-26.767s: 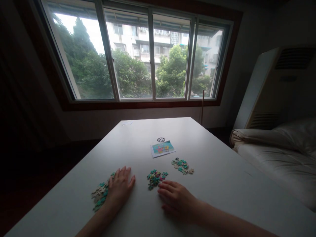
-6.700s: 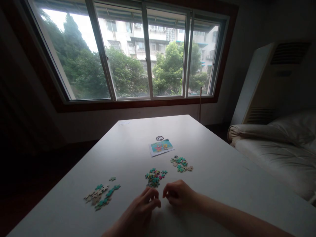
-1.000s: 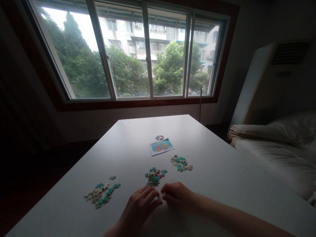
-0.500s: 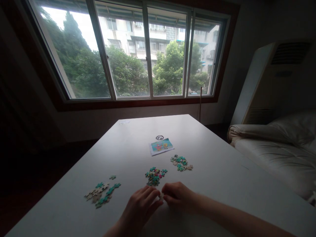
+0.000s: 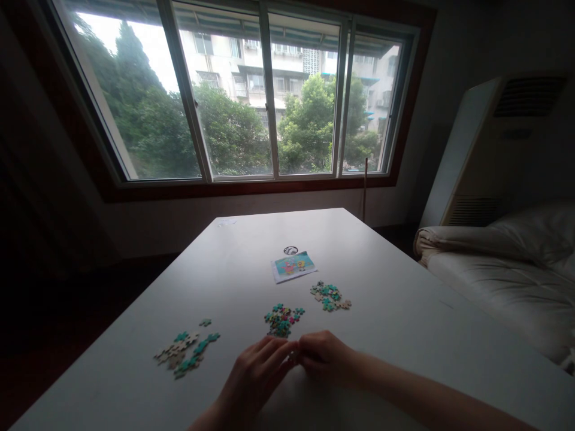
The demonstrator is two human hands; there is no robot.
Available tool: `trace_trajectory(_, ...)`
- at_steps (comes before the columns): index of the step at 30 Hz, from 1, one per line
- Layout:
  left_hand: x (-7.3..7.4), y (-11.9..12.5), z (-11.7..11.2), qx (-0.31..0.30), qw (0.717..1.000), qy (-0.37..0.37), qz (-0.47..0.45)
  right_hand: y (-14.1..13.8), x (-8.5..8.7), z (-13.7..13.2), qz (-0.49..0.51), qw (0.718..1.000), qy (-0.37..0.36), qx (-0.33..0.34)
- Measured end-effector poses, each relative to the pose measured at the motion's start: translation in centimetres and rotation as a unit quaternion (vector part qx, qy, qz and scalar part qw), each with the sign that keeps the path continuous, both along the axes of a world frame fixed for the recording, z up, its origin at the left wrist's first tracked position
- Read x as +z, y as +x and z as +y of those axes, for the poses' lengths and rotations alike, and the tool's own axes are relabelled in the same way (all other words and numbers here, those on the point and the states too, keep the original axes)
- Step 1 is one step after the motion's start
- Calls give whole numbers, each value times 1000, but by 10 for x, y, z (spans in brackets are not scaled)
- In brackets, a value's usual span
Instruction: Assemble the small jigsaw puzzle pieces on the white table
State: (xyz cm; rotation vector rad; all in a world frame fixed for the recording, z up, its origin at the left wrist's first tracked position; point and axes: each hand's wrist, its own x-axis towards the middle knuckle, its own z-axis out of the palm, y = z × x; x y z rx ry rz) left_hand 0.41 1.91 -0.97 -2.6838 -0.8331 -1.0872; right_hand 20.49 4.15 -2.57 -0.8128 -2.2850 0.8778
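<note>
My left hand (image 5: 260,368) and my right hand (image 5: 326,354) meet at the near middle of the table, fingertips touching. Between them a small pale puzzle piece (image 5: 292,356) shows in part, pinched by the fingers of both hands; most of it is covered. Just beyond the hands lies a heap of multicoloured puzzle pieces (image 5: 281,320). Farther right is a second heap of teal and tan pieces (image 5: 330,297). Off to the left, a third group of pieces (image 5: 186,352) is spread out, some teal and some with plain backs up.
A picture card (image 5: 293,267) with a teal scene lies past the heaps, and a dark round ring-like item (image 5: 290,250) sits behind it. The white table (image 5: 233,269) stretches toward the window. A pale sofa (image 5: 503,257) stands at the right.
My fingertips have come closer together around the small piece, which now shows less. The heaps and the card have stayed where they were.
</note>
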Motion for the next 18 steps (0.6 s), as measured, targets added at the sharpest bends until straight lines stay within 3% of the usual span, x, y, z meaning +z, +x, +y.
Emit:
trace_trajectory(8, -2, -2, -1, -31, 999, 1, 7, -1, 9, -2, 8, 1000, -26, -2)
trace_trajectory(18, 0, -2, -1, -23, 1000, -4, 8, -1, 7, -1, 30, 998, -55, -5)
